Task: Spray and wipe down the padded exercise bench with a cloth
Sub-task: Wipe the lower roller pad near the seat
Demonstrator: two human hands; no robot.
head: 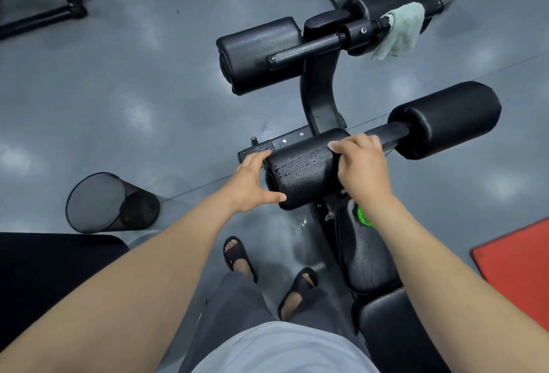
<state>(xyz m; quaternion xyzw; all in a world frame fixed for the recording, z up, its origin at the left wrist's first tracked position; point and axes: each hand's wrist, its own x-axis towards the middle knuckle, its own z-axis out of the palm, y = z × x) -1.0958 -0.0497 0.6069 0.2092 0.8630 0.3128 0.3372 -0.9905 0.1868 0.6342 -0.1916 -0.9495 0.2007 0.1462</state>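
While my left hand (252,182) grips the left end of the near roller pad (303,167) and my right hand (361,164) curls over its right end, the cloth (401,31) hangs on the far handle (353,31), well apart from both.

Cool overhead light leaves soft glare patches on the glossy grey floor (142,117) left of the black padded roller (303,167), frame edges bowed
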